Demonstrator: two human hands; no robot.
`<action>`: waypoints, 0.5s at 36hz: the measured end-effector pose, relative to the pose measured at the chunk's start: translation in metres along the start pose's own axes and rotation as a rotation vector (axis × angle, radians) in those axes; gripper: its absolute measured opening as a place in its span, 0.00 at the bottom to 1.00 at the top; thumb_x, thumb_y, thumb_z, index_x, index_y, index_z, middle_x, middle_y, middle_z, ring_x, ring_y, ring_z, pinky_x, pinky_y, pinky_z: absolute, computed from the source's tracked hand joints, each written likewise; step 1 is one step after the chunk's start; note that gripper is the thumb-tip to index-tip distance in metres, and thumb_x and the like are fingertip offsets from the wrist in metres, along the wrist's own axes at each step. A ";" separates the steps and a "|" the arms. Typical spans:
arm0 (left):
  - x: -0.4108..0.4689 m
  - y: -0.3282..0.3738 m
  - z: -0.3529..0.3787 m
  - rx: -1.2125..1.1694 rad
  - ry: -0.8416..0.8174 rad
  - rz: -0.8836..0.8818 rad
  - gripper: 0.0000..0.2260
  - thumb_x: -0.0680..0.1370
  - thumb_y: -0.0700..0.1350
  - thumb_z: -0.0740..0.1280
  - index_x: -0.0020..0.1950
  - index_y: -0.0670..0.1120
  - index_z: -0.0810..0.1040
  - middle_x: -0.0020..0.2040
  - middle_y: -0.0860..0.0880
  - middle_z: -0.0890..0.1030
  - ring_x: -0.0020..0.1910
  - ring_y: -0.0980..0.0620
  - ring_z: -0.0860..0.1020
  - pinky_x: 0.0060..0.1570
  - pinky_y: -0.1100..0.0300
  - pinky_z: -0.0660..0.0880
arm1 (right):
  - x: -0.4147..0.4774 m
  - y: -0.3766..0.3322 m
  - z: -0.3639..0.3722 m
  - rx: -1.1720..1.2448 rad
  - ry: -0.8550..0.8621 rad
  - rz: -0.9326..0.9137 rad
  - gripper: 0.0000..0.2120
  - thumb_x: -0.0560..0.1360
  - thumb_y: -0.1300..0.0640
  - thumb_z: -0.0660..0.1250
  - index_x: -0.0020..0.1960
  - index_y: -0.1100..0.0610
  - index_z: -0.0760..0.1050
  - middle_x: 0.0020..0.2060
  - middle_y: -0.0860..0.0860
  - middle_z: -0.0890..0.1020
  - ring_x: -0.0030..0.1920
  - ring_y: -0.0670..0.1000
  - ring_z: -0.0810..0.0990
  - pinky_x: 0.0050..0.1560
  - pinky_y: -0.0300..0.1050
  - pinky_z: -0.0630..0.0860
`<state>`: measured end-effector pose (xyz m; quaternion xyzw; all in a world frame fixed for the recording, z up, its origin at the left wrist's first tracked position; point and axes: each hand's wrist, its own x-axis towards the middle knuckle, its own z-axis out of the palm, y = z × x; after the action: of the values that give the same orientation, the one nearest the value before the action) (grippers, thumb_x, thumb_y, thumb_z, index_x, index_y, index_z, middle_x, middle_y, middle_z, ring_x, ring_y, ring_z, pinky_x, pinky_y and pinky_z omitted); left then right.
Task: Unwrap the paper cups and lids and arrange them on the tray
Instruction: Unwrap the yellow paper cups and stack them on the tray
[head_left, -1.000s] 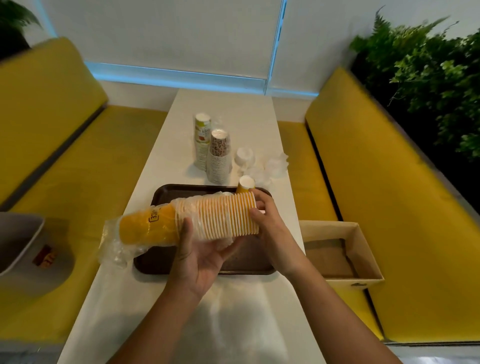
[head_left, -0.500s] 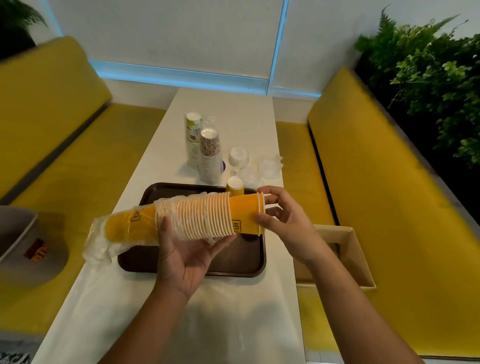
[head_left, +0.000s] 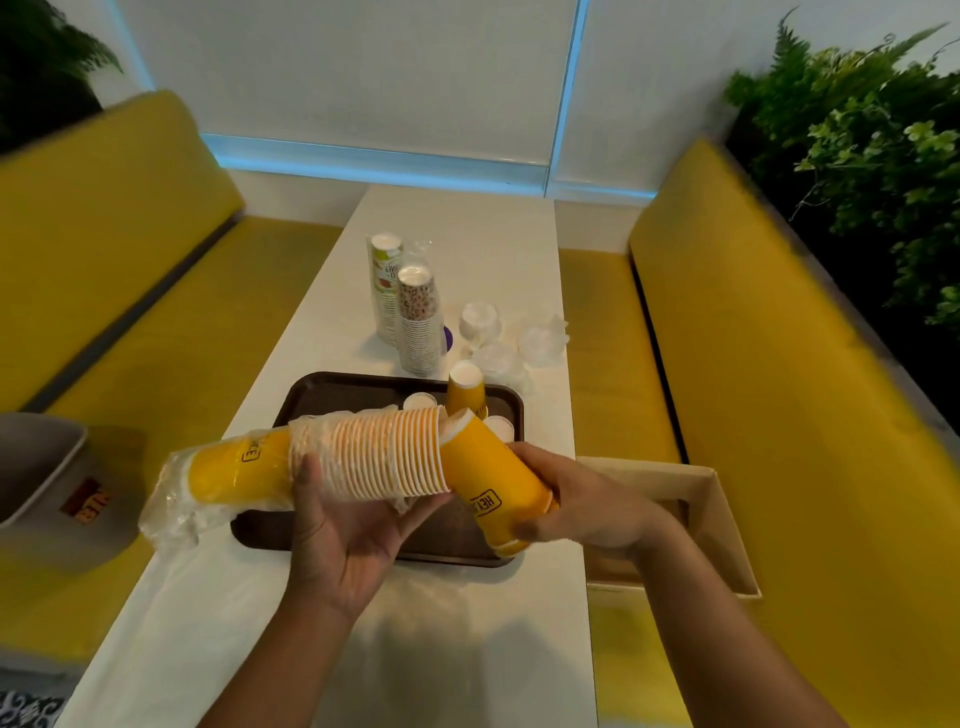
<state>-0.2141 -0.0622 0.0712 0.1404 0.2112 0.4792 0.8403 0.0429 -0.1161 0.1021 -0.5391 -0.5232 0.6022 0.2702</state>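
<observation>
My left hand (head_left: 345, 525) grips a long sleeve of yellow paper cups (head_left: 374, 457) lying sideways above the brown tray (head_left: 322, 395); its clear plastic wrap (head_left: 171, 509) is bunched toward the left end. My right hand (head_left: 576, 506) holds a few yellow cups (head_left: 488, 486) pulled out of the sleeve's right end and tilted down. One upside-down yellow cup (head_left: 466, 389) stands on the tray's far side, with small white cups (head_left: 420, 402) beside it.
Two wrapped stacks of printed cups (head_left: 415, 322) and clear lids (head_left: 540, 338) sit on the white table beyond the tray. A cardboard box (head_left: 722, 525) lies on the right yellow bench. A grey bin (head_left: 36, 462) is at left.
My right hand has drawn a few cups out of the sleeve's end and tilted them downward to the right. The left hand keeps holding the sleeve.
</observation>
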 end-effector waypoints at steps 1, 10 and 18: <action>0.001 0.000 0.002 0.017 0.014 -0.014 0.32 0.78 0.64 0.67 0.80 0.55 0.65 0.70 0.38 0.79 0.69 0.30 0.76 0.51 0.31 0.80 | 0.001 0.004 0.003 0.091 -0.017 0.005 0.33 0.77 0.67 0.74 0.74 0.45 0.66 0.68 0.49 0.76 0.65 0.54 0.79 0.59 0.44 0.82; 0.009 0.018 0.001 0.004 0.013 0.017 0.43 0.65 0.59 0.82 0.77 0.56 0.69 0.70 0.39 0.78 0.71 0.30 0.74 0.55 0.25 0.77 | 0.027 0.032 0.010 1.257 0.304 -0.156 0.55 0.52 0.56 0.88 0.74 0.59 0.68 0.63 0.66 0.82 0.59 0.67 0.84 0.49 0.56 0.86; 0.017 0.032 -0.005 0.018 0.020 0.032 0.41 0.65 0.57 0.83 0.75 0.57 0.71 0.69 0.39 0.79 0.71 0.29 0.74 0.52 0.28 0.79 | 0.093 0.004 -0.021 1.193 0.573 -0.205 0.23 0.76 0.64 0.71 0.70 0.61 0.71 0.67 0.65 0.80 0.67 0.66 0.80 0.71 0.63 0.75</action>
<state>-0.2330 -0.0316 0.0774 0.1465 0.2217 0.4920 0.8290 0.0380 -0.0278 0.0676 -0.3834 -0.0568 0.5926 0.7061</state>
